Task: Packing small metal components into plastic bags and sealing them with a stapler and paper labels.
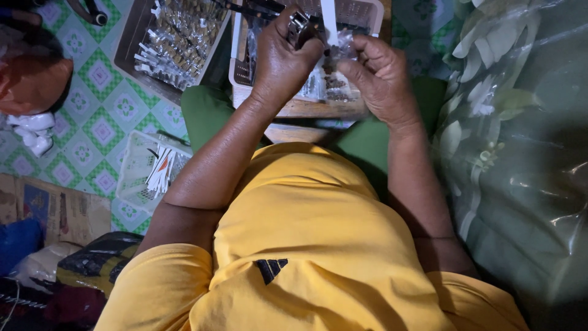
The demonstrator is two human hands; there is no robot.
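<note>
My left hand (283,56) is closed around a small metal tool (300,27), likely a stapler, held above a white plastic basket (367,12). My right hand (383,76) pinches a small clear plastic packet (343,46) with dark contents, topped by a white paper strip (329,21). The tool's jaw meets the packet's top edge. Both hands hover over the basket, which rests on a wooden board (306,109) across my lap. More small filled packets lie in the basket under my hands.
A brown tray (131,43) full of finished packets sits at upper left on a green patterned floor (101,129). A white basket (138,165) with paper strips lies beside my left elbow. A large plastic-wrapped bundle (520,153) fills the right side.
</note>
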